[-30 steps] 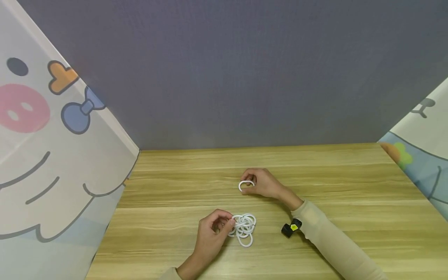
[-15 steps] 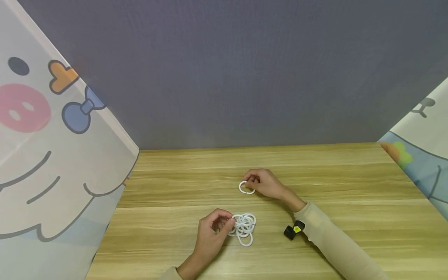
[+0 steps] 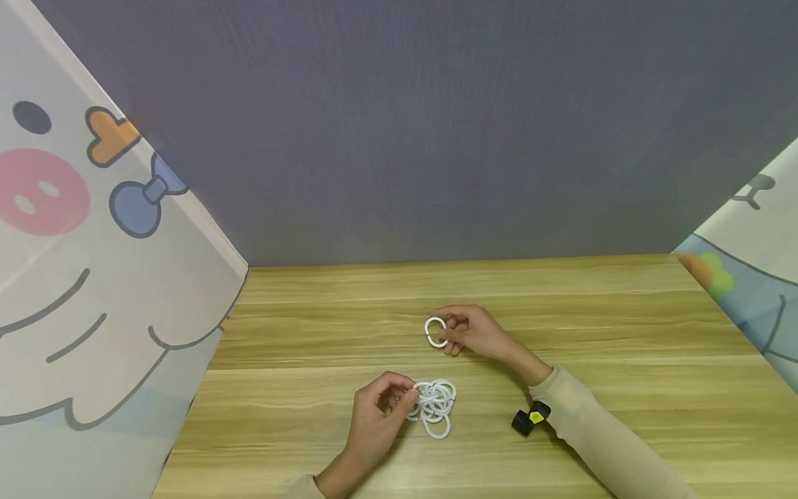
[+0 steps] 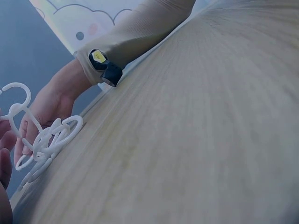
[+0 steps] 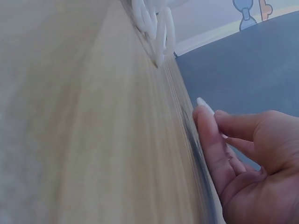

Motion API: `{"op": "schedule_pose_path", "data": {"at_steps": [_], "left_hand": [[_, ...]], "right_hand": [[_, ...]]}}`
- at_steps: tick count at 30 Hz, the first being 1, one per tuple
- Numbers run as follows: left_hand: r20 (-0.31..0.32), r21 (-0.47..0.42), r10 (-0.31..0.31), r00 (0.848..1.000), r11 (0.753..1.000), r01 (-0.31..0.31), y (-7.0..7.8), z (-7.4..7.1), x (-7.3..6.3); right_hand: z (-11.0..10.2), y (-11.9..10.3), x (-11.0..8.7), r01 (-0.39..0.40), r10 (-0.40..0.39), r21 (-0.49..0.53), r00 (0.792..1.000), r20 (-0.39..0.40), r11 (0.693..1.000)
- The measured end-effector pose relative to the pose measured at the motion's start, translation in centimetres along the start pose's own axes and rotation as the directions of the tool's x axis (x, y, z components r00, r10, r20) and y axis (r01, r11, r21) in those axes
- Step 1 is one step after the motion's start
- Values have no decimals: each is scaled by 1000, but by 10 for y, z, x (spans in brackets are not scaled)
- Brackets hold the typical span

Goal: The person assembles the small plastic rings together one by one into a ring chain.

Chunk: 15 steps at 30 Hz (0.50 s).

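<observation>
A single white plastic curtain ring [image 3: 434, 319] with a small gap in its loop is pinched between the thumb and fingers of my right hand [image 3: 476, 333]. The right wrist view catches only a sliver of this ring [image 5: 204, 104] past the fingertips. Nearer to me lies a pile of several white curtain rings [image 3: 438, 400], tangled or linked together on the table. At the pile's left side my left hand [image 3: 374, 412] pinches one of them with thumb and index finger. In the left wrist view that pinched ring [image 4: 29, 98] rises above the rest of the pile [image 4: 42, 140].
The wood-grain table [image 3: 299, 333] runs back to a grey upright panel [image 3: 436, 138]. Cartoon-printed side panels [image 3: 56, 291] stand at left and right. A small black camera [image 3: 526, 421] with a yellow mark is fixed on the right sleeve [image 3: 598, 430].
My right fingers have turned the single ring and shifted their grip to its right side; that forearm has moved slightly toward me and to the right. The left hand and pile have stayed put.
</observation>
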<state>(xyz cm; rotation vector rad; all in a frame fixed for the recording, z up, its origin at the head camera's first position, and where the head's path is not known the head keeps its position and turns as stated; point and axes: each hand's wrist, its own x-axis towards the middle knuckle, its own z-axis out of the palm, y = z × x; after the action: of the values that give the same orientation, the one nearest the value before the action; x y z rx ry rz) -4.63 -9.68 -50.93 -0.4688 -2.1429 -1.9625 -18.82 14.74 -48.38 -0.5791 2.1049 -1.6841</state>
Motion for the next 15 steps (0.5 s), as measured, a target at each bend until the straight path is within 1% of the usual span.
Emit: {"op": "schedule_pose_path", "data": {"at_steps": [7, 11, 15], "left_hand": [[-3, -1, 29, 1000, 1000, -29, 0, 0, 0], [-6, -3, 45, 999, 999, -45, 0, 0, 0], [-5, -4, 27, 1000, 1000, -27, 0, 0, 0]], "right_hand": [[1, -3, -5, -33, 34, 64, 999, -7, 997], [3, -6, -8, -61, 64, 100, 997, -31, 993], [4, -10, -13, -68, 77, 120, 994, -74, 990]]}}
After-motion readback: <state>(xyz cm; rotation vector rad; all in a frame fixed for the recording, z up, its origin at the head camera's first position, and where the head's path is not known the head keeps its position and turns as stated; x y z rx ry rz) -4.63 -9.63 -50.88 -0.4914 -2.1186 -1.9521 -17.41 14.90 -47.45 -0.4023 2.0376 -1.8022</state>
